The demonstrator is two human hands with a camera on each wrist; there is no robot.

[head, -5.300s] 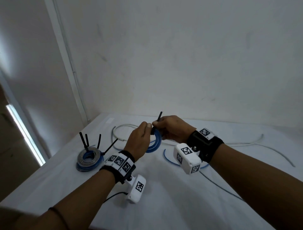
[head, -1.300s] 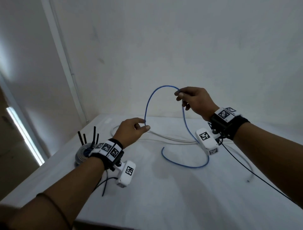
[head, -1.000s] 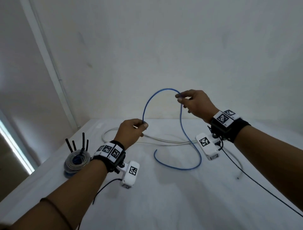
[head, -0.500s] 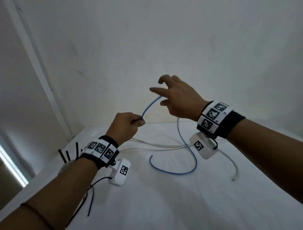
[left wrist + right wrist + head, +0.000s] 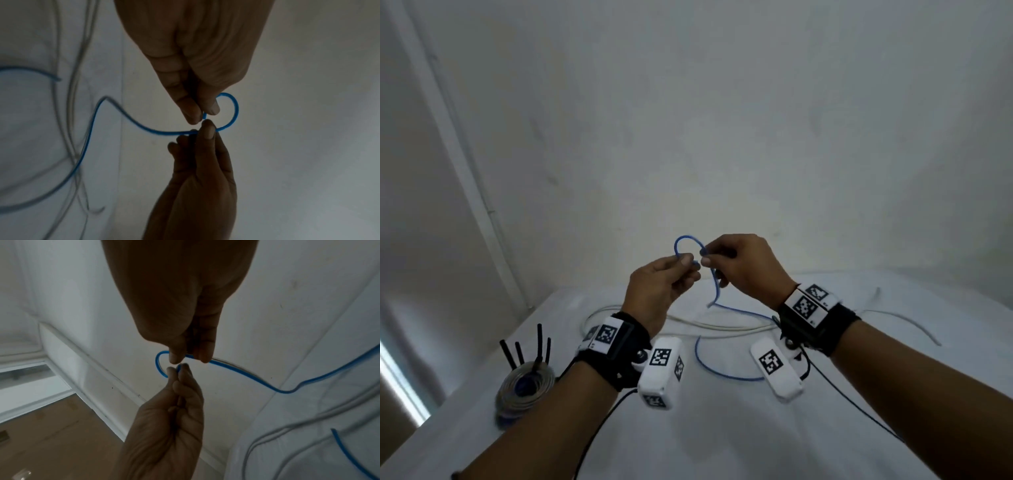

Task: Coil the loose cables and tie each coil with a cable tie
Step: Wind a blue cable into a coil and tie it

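Since 0.5 s ago: right hand (image 5: 743, 265) has dropped from spread above the cable to meet left hand (image 5: 661, 287) at frame centre. Blue cable (image 5: 722, 371): thin, one small loop raised between the hands, the rest trailing down in a curve onto the white surface (image 5: 722, 438). Both hands fingertip to fingertip, thumb and forefinger of each pinching the cable at the loop's base.

Both hands are meeting above the worktop (image 5: 722, 428), left hand (image 5: 657, 291) beside right hand (image 5: 743, 267), a thin blue cable (image 5: 722, 370) trailing beneath them; tied grey-and-blue cable coils (image 5: 524, 390) are sitting far left (near the edge).
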